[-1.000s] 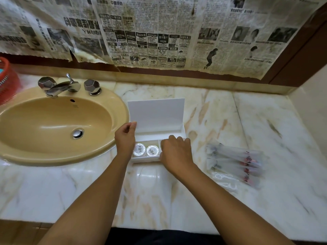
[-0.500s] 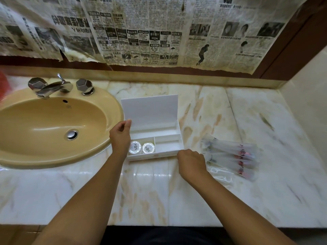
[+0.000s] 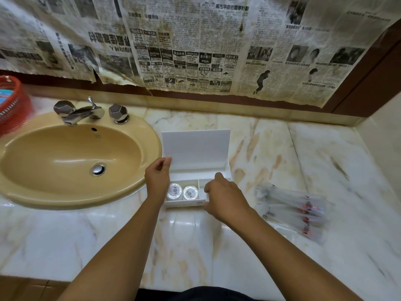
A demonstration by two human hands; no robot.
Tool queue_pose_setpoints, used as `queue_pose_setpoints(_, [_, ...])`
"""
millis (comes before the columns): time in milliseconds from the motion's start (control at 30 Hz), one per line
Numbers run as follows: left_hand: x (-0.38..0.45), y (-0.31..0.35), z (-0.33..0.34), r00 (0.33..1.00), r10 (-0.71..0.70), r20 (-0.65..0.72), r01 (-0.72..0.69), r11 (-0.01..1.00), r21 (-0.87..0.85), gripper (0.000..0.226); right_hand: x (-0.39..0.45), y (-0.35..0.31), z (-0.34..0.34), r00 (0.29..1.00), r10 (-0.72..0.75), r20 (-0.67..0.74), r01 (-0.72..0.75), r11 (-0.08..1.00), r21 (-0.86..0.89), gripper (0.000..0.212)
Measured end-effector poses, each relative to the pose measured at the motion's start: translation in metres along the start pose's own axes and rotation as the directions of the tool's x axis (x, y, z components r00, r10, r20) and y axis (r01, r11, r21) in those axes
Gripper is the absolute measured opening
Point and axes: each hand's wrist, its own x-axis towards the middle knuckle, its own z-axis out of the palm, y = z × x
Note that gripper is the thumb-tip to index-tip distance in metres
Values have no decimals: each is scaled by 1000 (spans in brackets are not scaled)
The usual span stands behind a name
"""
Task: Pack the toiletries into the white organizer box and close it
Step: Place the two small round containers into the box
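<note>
Between both hands [image 3: 157, 181] [image 3: 225, 197], open white organizer box [image 3: 196, 148], on marble counter [image 3: 282, 153]

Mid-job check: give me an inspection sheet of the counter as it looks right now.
Surface: marble counter, glossy, bare in front.
Job's things: white organizer box, lid upright; two round containers in its front-left compartment; clear-wrapped toiletry packets lie unpacked to its right.
Clutter: red basket at far left.
Grippers: left hand pinches the lid's left edge; right hand sits over the box's front right, grip unclear.
Cables: nothing seen.
Surroundings: tan sink, chrome faucet, newspaper covering the wall.
</note>
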Motion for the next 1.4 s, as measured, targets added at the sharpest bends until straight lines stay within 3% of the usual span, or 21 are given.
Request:
queue_pose_setpoints(267, [-1,2,0,1000,4,2,-4,1000,9,16,43,-30,9,967,-233,-104,226,971,-76,27])
queue_pose_setpoints(533, [-1,1,-1,1000,1,10,-1,1000,17,20,59,-28,24,952,-295,-77,274,938,-213,20])
queue_pose_setpoints(700, [-1,2,1,1000,-13,9,13,1000,22,19,59,-16,21,964,-257,-72,239,952,-189,20])
queue_pose_setpoints(1000, [-2,5,0,1000,4,4,-4,1000,18,18,51,-17,13,986,-117,-116,78,952,-297,12])
queue_pose_setpoints(1267, [-2,3,0,1000,-4,1,4,1000,22,16,61,-17,17,997,-78,-1,76,973,-219,14])
queue_pose_setpoints(1400, [-1,3,0,1000,-6,4,6,1000,17,16,59,-20,24,993,-98,-64,78,963,-257,9])
